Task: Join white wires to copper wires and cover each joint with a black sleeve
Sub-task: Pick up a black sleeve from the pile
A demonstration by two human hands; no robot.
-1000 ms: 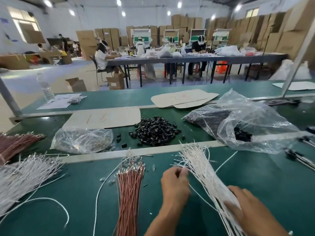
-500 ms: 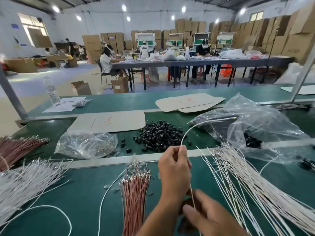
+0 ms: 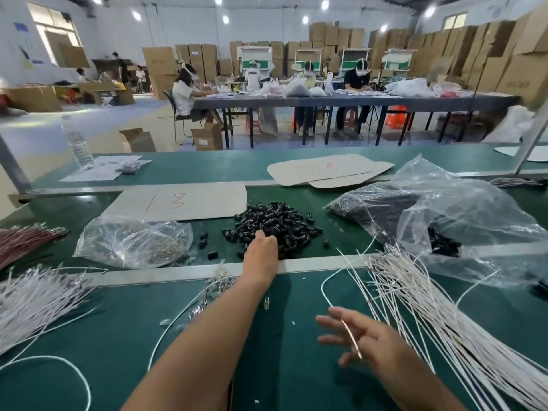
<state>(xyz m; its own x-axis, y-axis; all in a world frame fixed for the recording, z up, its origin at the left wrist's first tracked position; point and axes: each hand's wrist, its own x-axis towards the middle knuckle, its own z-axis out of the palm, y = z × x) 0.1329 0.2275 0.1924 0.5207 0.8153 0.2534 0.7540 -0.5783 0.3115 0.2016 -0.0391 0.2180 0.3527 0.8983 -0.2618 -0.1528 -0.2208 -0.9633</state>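
Note:
My left hand (image 3: 262, 252) reaches forward over the metal rail, and its fingertips are buried in the near edge of the pile of black sleeves (image 3: 278, 222). My right hand (image 3: 366, 341) hovers low at the right with fingers spread, a single white wire (image 3: 326, 284) pinched against the thumb and looping up to the left. A fanned bundle of white wires (image 3: 430, 315) lies just right of that hand. The copper wires (image 3: 215, 287) lie mostly hidden under my left forearm, with only their metal-tipped ends showing.
A second white bundle (image 3: 38, 295) and another copper bundle (image 3: 23, 240) lie at the left. A clear bag of small metal parts (image 3: 133, 241) sits left of the sleeves, and a big plastic bag (image 3: 444, 215) at the right. Cardboard sheets (image 3: 184, 201) lie behind.
My left hand let go of the white wire and moved forward to the sleeve pile. My right hand moved right and kept hold of the wire.

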